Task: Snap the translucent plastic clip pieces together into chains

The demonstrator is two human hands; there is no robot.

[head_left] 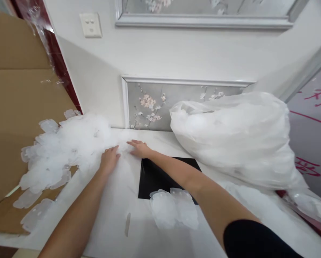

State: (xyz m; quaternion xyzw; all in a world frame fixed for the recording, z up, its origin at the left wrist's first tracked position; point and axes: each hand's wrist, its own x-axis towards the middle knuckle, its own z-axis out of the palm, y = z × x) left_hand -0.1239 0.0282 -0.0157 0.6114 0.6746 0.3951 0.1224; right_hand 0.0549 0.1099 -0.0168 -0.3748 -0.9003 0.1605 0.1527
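Both hands reach to the back of the white table, on either side of a few thin, translucent plastic pieces (123,143). My left hand (110,160) touches their near left edge, its fingers pointing forward and the thumb apart. From the right, my right hand (139,148) stretches its fingers over the same pieces, palm down. Neither hand visibly grips anything. To the left of my hands lies a big heap of similar translucent plastic pieces (80,139). Two small stacks of these pieces (173,209) overlap the near edge of a black flat sheet (152,179), which my right forearm partly covers.
A large, full white plastic bag (235,139) rests at the back right against the wall. An open cardboard box (20,107) stands at the left, with pieces spilling onto its flap. A narrow translucent strip (127,224) lies near the front. A whiteboard (316,118) borders the right side.
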